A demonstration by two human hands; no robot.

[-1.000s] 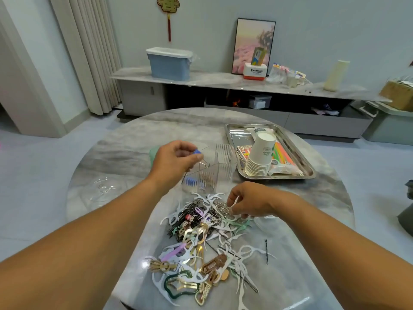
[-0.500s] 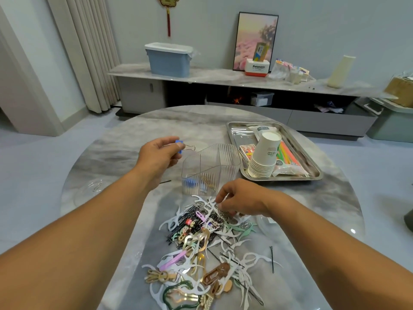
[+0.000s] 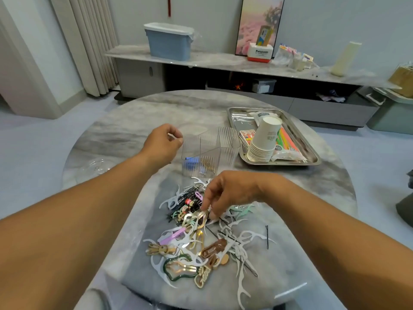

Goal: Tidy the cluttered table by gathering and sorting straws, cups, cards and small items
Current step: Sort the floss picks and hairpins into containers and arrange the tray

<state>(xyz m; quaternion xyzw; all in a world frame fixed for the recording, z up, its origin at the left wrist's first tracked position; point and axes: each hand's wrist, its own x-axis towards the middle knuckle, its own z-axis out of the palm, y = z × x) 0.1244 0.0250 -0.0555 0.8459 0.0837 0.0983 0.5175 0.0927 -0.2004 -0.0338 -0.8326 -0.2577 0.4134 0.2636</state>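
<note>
My left hand (image 3: 163,142) hovers at the left rim of a clear divided organizer (image 3: 225,139), fingers curled, with nothing visible in them. Small blue and gold pieces lie in the organizer's compartments. In front of it is a pile of hair clips, white floss picks and black bobby pins (image 3: 201,240). My right hand (image 3: 232,193) reaches down into the pile's top and pinches a gold hair clip (image 3: 199,217). A steel tray (image 3: 315,161) at the right holds a stack of paper cups (image 3: 266,137), coloured straws (image 3: 288,139) and a card pack (image 3: 247,136).
The round marble table (image 3: 138,121) has a clear plastic lid (image 3: 98,165) near its left edge. One bobby pin (image 3: 267,237) lies apart to the right of the pile. A low cabinet with a blue bin (image 3: 168,42) stands behind.
My left hand no longer shows the blue clip it held over the organizer. My right hand moved nearer me along the pile and took hold of a gold clip.
</note>
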